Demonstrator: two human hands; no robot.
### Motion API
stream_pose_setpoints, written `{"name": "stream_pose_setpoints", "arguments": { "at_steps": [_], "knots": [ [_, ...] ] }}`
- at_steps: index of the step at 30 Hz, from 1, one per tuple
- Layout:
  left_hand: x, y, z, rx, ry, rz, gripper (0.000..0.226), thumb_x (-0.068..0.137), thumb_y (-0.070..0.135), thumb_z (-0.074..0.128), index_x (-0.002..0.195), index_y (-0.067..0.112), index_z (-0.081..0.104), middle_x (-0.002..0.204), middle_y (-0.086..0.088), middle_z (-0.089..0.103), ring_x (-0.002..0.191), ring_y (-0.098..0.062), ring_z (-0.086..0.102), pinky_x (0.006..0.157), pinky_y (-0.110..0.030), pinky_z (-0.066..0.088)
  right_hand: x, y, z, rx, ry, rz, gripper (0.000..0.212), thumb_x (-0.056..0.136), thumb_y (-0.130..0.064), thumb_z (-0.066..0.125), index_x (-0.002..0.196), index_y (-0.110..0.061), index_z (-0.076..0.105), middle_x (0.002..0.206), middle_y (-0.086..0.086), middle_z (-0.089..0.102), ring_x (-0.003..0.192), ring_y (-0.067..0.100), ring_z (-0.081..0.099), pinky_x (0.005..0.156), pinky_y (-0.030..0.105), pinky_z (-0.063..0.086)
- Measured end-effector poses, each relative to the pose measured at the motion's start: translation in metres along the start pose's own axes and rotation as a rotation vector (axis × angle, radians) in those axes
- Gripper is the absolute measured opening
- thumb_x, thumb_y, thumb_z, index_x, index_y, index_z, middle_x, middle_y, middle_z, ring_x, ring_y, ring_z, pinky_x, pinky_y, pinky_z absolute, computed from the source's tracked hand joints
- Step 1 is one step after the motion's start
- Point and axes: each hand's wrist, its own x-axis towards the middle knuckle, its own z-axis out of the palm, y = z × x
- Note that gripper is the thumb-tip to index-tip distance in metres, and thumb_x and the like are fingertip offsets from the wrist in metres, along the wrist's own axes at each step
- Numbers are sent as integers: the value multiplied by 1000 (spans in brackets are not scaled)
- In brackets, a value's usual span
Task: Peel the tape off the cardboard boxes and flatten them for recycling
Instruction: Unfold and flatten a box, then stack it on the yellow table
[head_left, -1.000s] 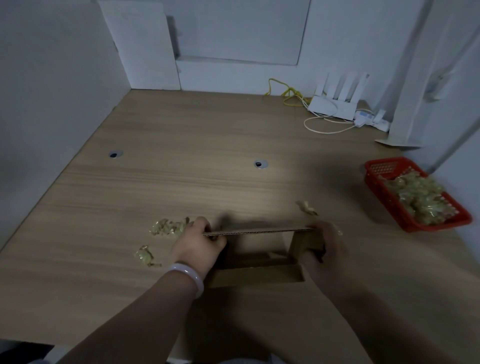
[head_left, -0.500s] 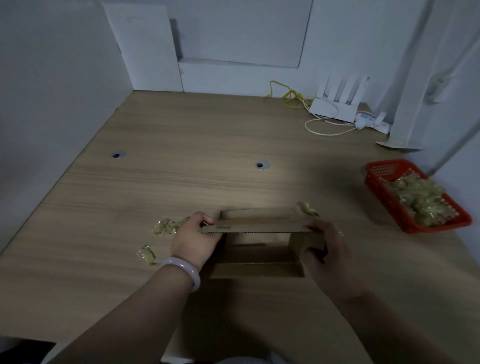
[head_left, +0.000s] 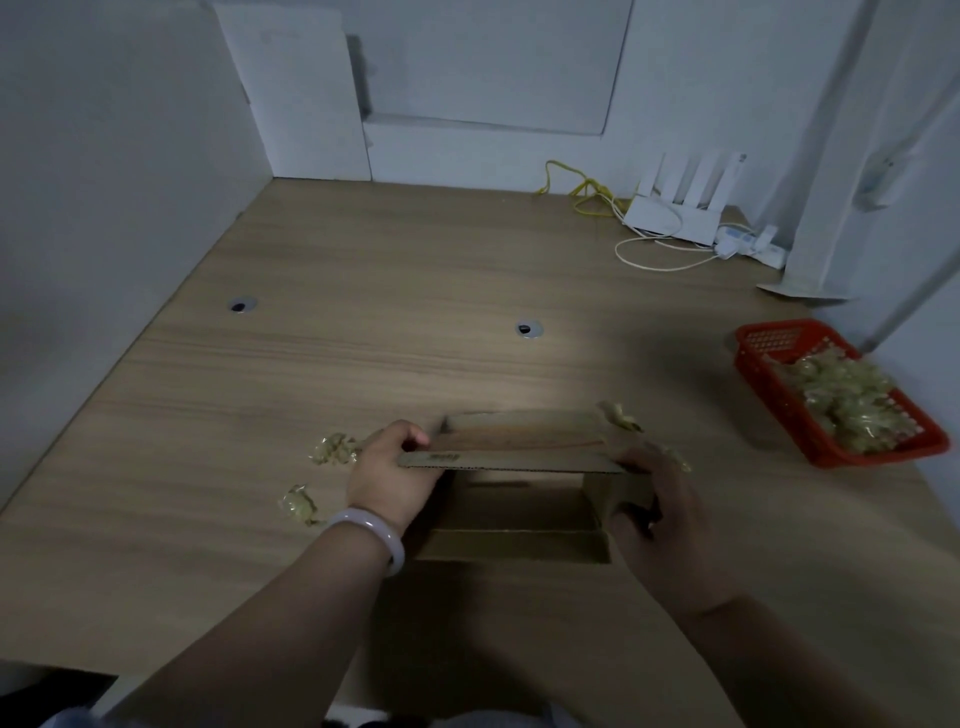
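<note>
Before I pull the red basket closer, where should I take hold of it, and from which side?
Probably the long left rim of the red basket, near its far end, coming from its left. That wall faces you, and the inside there is bare, so fingers can hook over the lip, while the tape wads fill the rest.
</note>
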Motion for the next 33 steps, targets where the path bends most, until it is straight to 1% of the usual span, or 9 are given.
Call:
{"name": "stream_pose_setpoints", "arguments": {
  "at_steps": [2,5,9,12,14,19,26,30,33],
  "knots": [
    [0,0,-1,-33,-78,9,18,74,18,74,86,30,65,104,-5,62,86,-17,62,77,-19,52,1,2,0,-5,-2,29,54,69,-15,61,116,-37,49,105,-23,53,89,0,54,69,21,47],
    [-4,4,-4,-49,-217,-28,44,79,11,67,118,31,63,126,1,52,116,-16,52,108,-30,38,2,5,2,67,12,70,52,71,-8,66,108,-40,49,104,-24,56,90,-1,56,70,19,46],
    [-19,0,-10,95,-410,152,67,82,-4,56,141,27,43,142,7,37,131,-7,34,100,4,16,-1,15,1,412,14,321,26,83,-6,51,101,-22,60,111,-5,60,102,17,59,79,33,48],
    [-38,-17,-5,285,-546,289,70,87,-2,48,147,30,32,156,10,15,143,-5,14,113,-9,11,-7,28,0,658,51,812,23,95,-5,42,84,-15,60,104,10,60,90,22,57,70,37,45],
    [-54,-34,2,459,-638,338,71,88,5,43,149,37,23,154,21,1,139,1,5,112,-13,7,-16,35,-1,479,5,880,5,94,-12,57,91,-14,60,96,11,61,84,21,58,75,41,49],
    [-78,-73,18,652,-771,410,67,91,35,43,151,37,13,157,15,-12,142,0,-7,114,-18,-6,-45,57,8,195,-267,916,67,72,4,78,130,-13,49,108,14,60,99,27,58,79,36,50],
    [-66,-91,53,956,-607,436,66,94,55,28,152,30,9,151,6,25,133,-19,26,111,-34,19,-75,80,32,-103,-413,882,74,71,-11,81,135,-13,45,117,12,62,102,24,58,90,35,49],
    [-54,-83,77,994,-492,426,69,87,65,36,140,21,42,133,-1,46,121,-24,42,106,-40,31,-79,82,31,-494,-565,750,85,73,-42,76,143,-21,34,136,5,40,124,25,42,101,30,36],
    [-47,-84,86,973,-456,502,71,77,68,49,126,17,58,137,-8,51,123,-30,49,109,-47,35,-74,79,34,-500,-541,420,92,65,-31,75,147,-13,36,150,11,36,136,30,36,109,39,32]
  ]
}}
